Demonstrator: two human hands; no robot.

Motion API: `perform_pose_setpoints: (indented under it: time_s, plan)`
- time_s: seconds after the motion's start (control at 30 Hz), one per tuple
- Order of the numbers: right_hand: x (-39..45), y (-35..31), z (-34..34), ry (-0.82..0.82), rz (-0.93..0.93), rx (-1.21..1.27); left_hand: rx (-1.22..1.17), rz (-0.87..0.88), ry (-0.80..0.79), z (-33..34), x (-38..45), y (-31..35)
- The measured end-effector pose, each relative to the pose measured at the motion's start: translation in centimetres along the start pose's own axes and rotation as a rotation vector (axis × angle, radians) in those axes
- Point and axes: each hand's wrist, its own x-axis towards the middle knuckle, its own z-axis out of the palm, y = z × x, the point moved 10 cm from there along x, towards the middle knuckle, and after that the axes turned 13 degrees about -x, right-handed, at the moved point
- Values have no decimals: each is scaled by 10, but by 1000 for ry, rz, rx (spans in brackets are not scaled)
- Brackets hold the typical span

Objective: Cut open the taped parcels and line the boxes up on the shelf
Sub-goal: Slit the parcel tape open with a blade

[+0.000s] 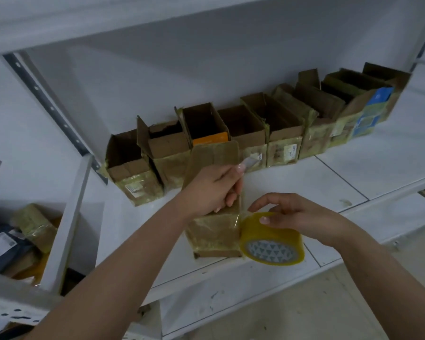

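Observation:
A taped brown parcel [214, 234] stands near the front edge of the white shelf [329, 182]. My left hand [211, 190] is over its top and grips a thin tool whose shiny tip [247, 165] sticks out past my thumb; what the tool is cannot be told. Just right of the parcel lies a roll of yellow tape [272, 241], and my right hand [292, 212] holds it from above with curled fingers and thumb. A strip of tape runs from the roll to the parcel's side. Several opened boxes [245, 133] stand in a row along the back of the shelf.
At the lower left a white bin [66, 231] holds taped parcels [35, 224] and a dark mailer bag [3, 249]. A grey slotted upright [47, 104] runs down the left. Another shelf board hangs overhead. The pale floor [304, 310] lies below the shelf.

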Motion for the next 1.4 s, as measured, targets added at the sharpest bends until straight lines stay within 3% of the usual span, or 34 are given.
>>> perform_pose_setpoints:
  time_s: [0.1,0.23,0.47,0.73,0.9,1.1,1.2,1.3,1.4]
  plan:
    - [6,4,0,-2,17,9,-5,9,-2,-1,3,-2]
    - [14,23,10,22,71,-178,15,28,-3,1,1,-2]
    - [1,27,-3,80,11,-64,191,-21,-157,12,-6,11]
    - [-13,21,-18,208,30,-202,906,-170,-445,43,-13,28]
    - [-21,14,-25,279,34,-323,1335,-160,-456,64,-10,25]
    - [-21,11,-19,315,42,-367,1574,-118,-429,74,-11,18]
    - [-22,9,-22,352,33,-361,1514,-158,-424,67,-13,15]
    - [-22,11,-24,337,36,-354,1169,-159,-418,47,-13,22]
    - [-18,20,-18,304,49,-291,823,-181,-208,15,-8,24]
